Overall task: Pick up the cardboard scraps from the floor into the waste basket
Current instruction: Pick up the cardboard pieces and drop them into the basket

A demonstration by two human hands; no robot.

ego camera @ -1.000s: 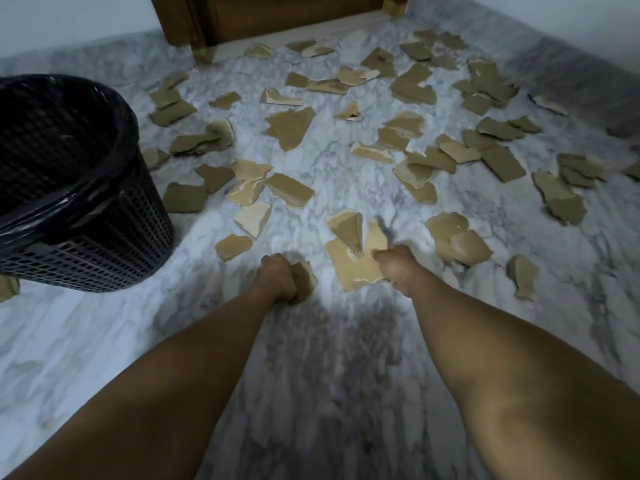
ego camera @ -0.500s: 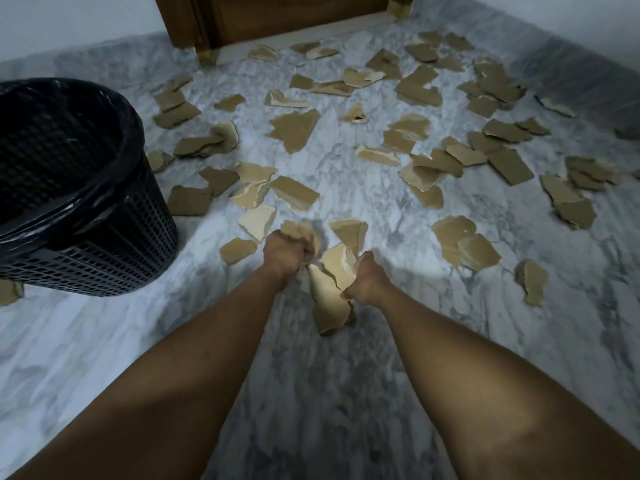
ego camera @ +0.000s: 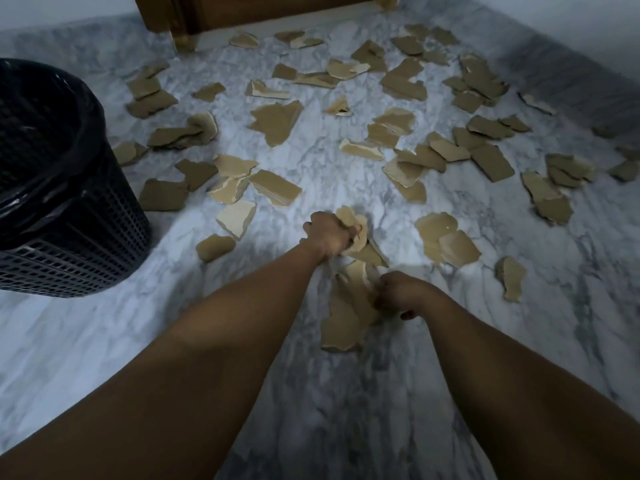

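Observation:
Several torn brown cardboard scraps [ego camera: 275, 121] lie scattered over the marble floor. My left hand [ego camera: 329, 235] is closed around a bunch of small scraps [ego camera: 356, 225] in the middle of the view. Just below and to the right, my right hand [ego camera: 398, 294] grips larger cardboard pieces [ego camera: 341, 320] that hang down from it. The two hands are close together, about a hand's width apart. The black mesh waste basket [ego camera: 76, 233], lined with a black bag, stands at the left edge, well left of both hands.
A wooden door and frame [ego camera: 194, 15] close off the far side. A grey skirting runs along the right wall [ego camera: 571, 77]. Loose scraps [ego camera: 214, 247] lie between the basket and my hands; a pair [ego camera: 446, 239] lies to the right.
Both hands lifted their scraps off the floor. My left hand moved forward and right with its bunch; my right hand drew back toward me, its larger pieces dangling.

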